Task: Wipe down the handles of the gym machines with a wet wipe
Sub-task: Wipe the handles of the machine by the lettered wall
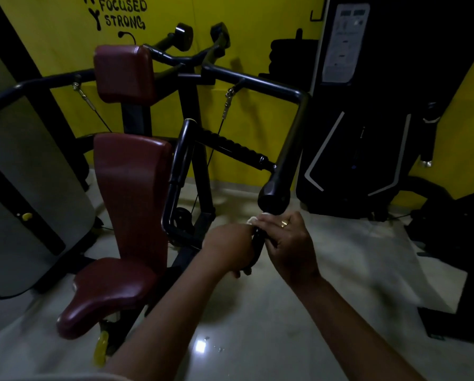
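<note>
Gripping the black handle (253, 244) with our left hand (230, 247), our right hand (288, 243) fingers pinch the white wipe (251, 220) beside it.

I am looking into a gym: a seated press machine (131, 171) with maroon pads (seat and backrest) stands before a yellow wall (247, 20) lettered "FOCUSED STRONG", and right of the machine rises a black weight-stack tower (368, 105).

Open floor (258, 312) lies below and right of the red seat (103, 292); the thick black arm end (274, 196) hangs just above the hands (260, 243); the curved bar (175, 188) crowds the seat's right side.
</note>
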A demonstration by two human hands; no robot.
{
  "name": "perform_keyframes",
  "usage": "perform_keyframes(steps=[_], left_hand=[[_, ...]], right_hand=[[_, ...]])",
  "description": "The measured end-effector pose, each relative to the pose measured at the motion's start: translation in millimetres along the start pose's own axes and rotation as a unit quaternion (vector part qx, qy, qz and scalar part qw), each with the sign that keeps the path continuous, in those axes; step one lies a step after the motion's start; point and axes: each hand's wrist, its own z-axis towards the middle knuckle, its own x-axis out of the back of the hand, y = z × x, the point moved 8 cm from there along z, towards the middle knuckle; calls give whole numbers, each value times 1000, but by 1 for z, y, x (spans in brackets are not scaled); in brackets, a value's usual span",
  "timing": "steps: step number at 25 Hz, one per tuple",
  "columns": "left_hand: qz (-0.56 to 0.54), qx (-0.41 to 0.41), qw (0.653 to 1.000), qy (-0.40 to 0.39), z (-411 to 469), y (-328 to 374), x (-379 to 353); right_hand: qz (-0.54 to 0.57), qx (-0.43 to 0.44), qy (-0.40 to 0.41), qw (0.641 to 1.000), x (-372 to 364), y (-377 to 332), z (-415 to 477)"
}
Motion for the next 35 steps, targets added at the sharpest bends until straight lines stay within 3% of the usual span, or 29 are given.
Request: perform_keyframes(steps=[2,4,6,8,10,12,14,16,18,20,22,24,28,31,33,34,35], left_hand=[[-42,2,994,103,2,9,10],[-248,24,959,139,8,11,11],[-437,61,885,147,15,13,5],[-553,86,809,182,19,13,4],[-619,69,755,205,21,15,9],[-675,86,705,200,27,9,7],[-704,119,670,202,36,-2,-2],[-693,129,676,213,40,-7,-8],[-668,136,693,235,40,-15,-10],[-645,113,715,246,36,-14,-7],[-625,66,741,237,33,-6,-2],[-618,37,749,236,34,-3,1],[-603,37,761,235,33,-2,0],[-598,24,763,244,28,1,4],[-592,28,765,250,29,-1,5],[-589,31,768,252,31,-2,4],[-582,35,772,255,32,-2,4]], right_hand=[[-16,49,22,998,12,8,10],[-25,0,49,998,10,34,33],[-23,-24,36,999,0,42,45],[-31,64,18,997,-4,38,39],[-8,139,-7,990,2,42,38],[14,105,-62,992,-4,51,60],[-35,21,-215,976,-32,51,93],[-149,-11,-360,921,-52,36,107],[-193,79,-402,892,-51,19,106],[-110,217,-308,920,-34,8,89],[11,248,-133,959,-8,26,63],[67,164,-17,984,2,50,51],[69,-16,61,996,-6,43,43],[74,-77,116,988,-4,39,14],[146,-225,177,947,2,54,-6],[205,-352,205,890,-2,67,-15],[257,-487,209,808,-12,78,-23]])
